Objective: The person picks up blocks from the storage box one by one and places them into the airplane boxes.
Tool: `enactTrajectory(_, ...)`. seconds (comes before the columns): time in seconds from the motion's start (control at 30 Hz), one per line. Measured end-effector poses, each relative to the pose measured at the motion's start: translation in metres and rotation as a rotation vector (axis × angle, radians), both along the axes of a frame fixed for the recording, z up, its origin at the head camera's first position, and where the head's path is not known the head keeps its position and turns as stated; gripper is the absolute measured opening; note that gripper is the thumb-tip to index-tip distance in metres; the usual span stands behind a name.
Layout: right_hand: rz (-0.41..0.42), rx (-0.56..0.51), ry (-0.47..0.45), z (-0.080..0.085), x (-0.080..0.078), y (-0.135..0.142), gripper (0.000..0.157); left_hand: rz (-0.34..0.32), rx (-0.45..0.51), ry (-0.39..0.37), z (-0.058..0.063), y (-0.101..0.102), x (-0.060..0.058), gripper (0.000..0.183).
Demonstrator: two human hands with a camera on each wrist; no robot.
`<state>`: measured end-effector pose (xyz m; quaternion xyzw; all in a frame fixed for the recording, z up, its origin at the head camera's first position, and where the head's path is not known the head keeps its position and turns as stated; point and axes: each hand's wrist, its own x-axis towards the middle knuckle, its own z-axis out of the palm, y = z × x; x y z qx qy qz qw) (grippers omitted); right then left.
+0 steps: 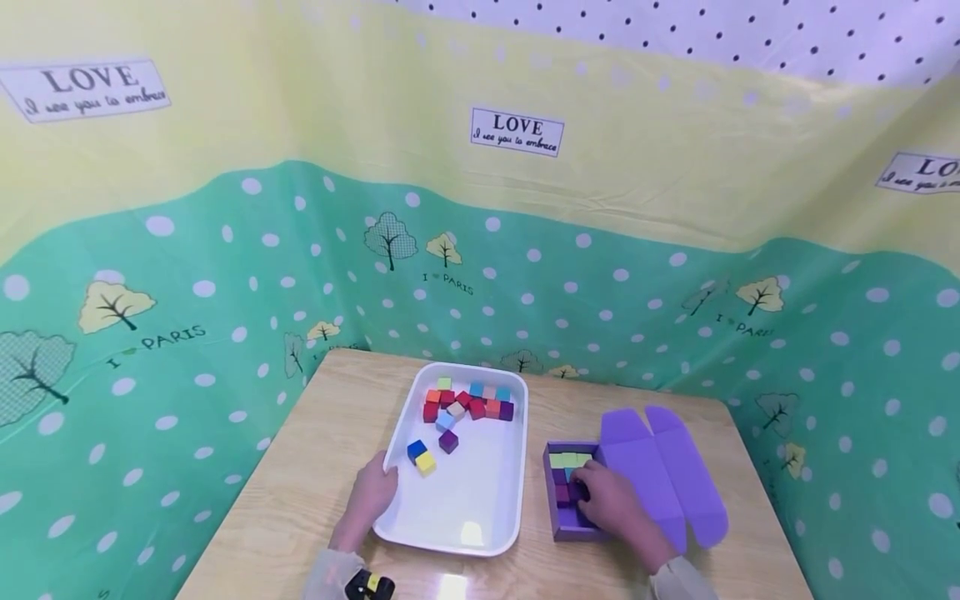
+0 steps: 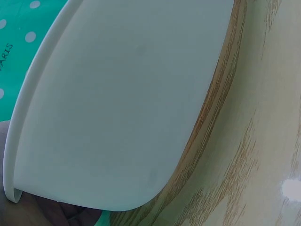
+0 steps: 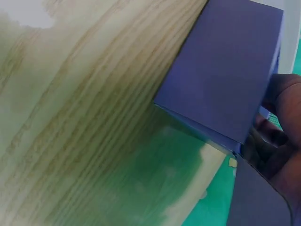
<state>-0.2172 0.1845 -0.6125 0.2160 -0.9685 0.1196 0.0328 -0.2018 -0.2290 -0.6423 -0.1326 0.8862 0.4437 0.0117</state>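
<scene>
A white tray [image 1: 450, 542] stands on the table with several coloured blocks, mostly bunched toward its far end. My left hand [image 1: 375, 487] grips its left rim, thumb over the edge; the left wrist view shows mostly the tray's outer wall [image 2: 117, 103]. To the right stands an open purple box [image 1: 557, 527] holding light green blocks [image 1: 570, 460] and darker ones. My right hand [image 1: 609, 496] reaches into this box, fingers curled at a dark purple block [image 1: 577, 492]. In the right wrist view, the box wall [image 3: 221, 70] hides the fingertips and the block.
Inside the tray, a yellow block [image 1: 425, 463] touches a dark blue block [image 1: 416, 451], with a purple block [image 1: 448, 442] nearby. The box's purple lid [image 1: 652, 475] lies folded out to the right. A patterned curtain [image 1: 525, 275] surrounds the wooden table [image 1: 292, 500].
</scene>
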Motion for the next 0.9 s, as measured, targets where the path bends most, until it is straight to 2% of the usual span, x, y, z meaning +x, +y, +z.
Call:
enactTrajectory(0.2, -0.023, 0.054, 0.014, -0.007, 0.001, -0.001, 0.038, 0.001, 0.007, 0.012, -0.004, 0.0, 0.0, 0.037)
enactTrajectory(0.4, -0.012, 0.1, 0.046, -0.013, 0.004, 0.0, 0.037, 0.003, 0.015, 0.009, -0.009, -0.002, 0.004, 0.035)
enactTrajectory(0.9, -0.016, 0.09, 0.075, -0.015, 0.0, -0.002, 0.031, 0.013, 0.005, 0.02, -0.009, -0.002, -0.001, 0.035)
